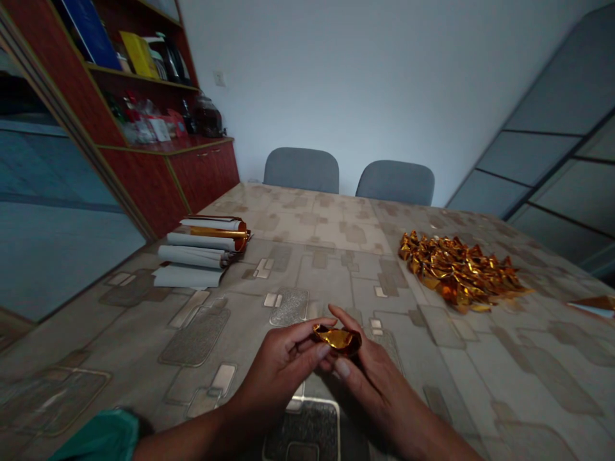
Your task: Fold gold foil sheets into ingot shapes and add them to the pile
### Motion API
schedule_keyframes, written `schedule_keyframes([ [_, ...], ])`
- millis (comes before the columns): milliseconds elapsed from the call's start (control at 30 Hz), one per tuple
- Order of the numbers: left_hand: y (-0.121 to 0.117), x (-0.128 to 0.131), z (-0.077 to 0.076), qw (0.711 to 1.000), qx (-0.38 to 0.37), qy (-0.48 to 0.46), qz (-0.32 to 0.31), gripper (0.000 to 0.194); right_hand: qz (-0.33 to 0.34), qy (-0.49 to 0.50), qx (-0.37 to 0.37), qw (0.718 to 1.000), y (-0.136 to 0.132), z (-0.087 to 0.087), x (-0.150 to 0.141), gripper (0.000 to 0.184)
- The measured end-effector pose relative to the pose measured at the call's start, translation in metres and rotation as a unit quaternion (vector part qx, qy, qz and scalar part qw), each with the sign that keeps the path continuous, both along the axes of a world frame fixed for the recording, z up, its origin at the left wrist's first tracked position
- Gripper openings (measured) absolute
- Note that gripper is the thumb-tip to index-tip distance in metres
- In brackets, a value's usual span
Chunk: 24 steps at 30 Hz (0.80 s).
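Observation:
A small folded piece of shiny gold foil paper (340, 339) is held between both hands above the near part of the table. My left hand (293, 349) pinches its left end with thumb and fingers. Around its right end, my right hand (372, 368) is closed, with the index finger raised behind it and the thumb below. To the right lies a pile of similar folded gold foil pieces (456, 269). On the left, several curled sheets of gold foil paper (195, 256) lie in a stack, their pale undersides showing.
The table (317, 262) wears a patterned beige cloth. Another gold foil sheet (593, 304) lies near its right edge. Two grey chairs (301, 169) stand at the far side, before a white wall. A red-brown cabinet (202, 173) with shelves stands at the back left.

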<state>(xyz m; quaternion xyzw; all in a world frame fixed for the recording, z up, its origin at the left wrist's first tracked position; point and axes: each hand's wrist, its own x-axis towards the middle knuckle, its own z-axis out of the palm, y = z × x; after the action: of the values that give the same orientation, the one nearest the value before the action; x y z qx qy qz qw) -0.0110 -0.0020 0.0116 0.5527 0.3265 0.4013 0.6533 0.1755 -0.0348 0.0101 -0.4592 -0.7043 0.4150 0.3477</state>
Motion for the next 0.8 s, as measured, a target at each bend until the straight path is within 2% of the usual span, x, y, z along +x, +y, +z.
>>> schedule_keyframes([
  [200, 0.0031, 0.0016, 0.0013, 0.999, -0.044, -0.013, -0.004, 0.033, -0.05, 0.024, 0.029, 0.998, 0.0027, 0.0059, 0.0007, 0.046],
  [300, 0.004, 0.0007, 0.0021, 1.0, -0.029, 0.006, 0.002, 0.034, -0.07, 0.044, 0.051, 0.995, 0.0041, 0.0066, -0.0001, 0.035],
  [400, 0.0036, 0.0004, 0.003, 1.0, -0.017, 0.017, 0.008, 0.034, -0.09, 0.053, 0.046, 0.993, 0.0044, 0.0056, -0.0015, 0.032],
  [567, 0.002, 0.0004, 0.0036, 0.999, 0.0, 0.039, 0.009, 0.032, -0.091, 0.035, 0.044, 0.994, 0.0054, 0.0061, -0.0055, 0.019],
  [800, 0.0016, -0.0005, 0.0023, 0.998, 0.022, 0.052, 0.02, 0.029, -0.11, 0.014, 0.053, 0.992, 0.0046, 0.0068, -0.0074, 0.014],
])
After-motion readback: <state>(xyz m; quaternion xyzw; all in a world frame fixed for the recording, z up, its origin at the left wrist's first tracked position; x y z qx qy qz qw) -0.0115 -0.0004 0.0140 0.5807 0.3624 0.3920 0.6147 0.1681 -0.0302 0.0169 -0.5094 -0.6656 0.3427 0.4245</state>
